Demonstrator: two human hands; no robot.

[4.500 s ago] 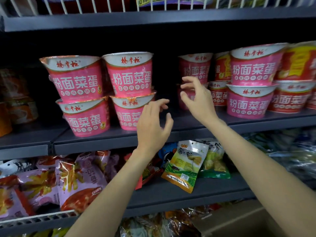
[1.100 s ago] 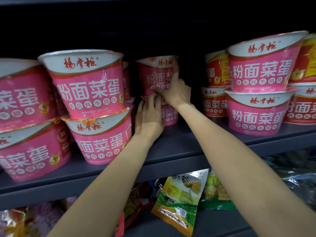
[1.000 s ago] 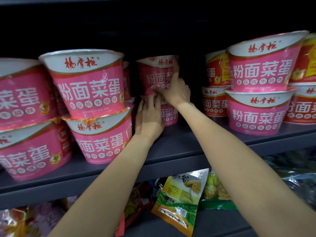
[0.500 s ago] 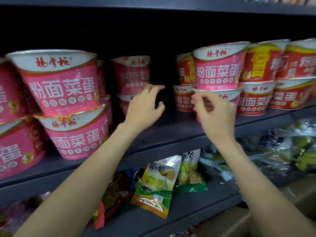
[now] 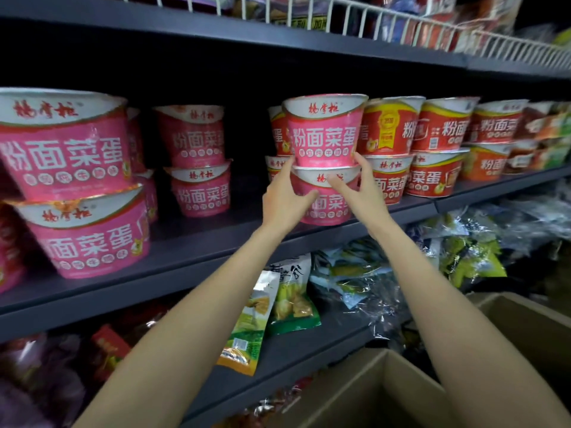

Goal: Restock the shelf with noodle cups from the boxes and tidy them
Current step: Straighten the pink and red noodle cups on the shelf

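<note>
Pink noodle cups stand two high along the dark shelf. My left hand and my right hand clasp the lower pink cup of the middle stack from either side, fingertips reaching up to the base of the upper pink cup. Further back on the left stands another pink stack, and a large pink stack sits at the shelf front on the far left. Red noodle cups fill the right side.
Open cardboard boxes stand below at the lower right. The lower shelf holds snack bags, among them a yellow-green packet. A white wire rack runs along the shelf above.
Both hands left the rear pink stack and swung right. They have now closed around the lower cup of the middle pink stack. The view has shifted right and pulled back.
</note>
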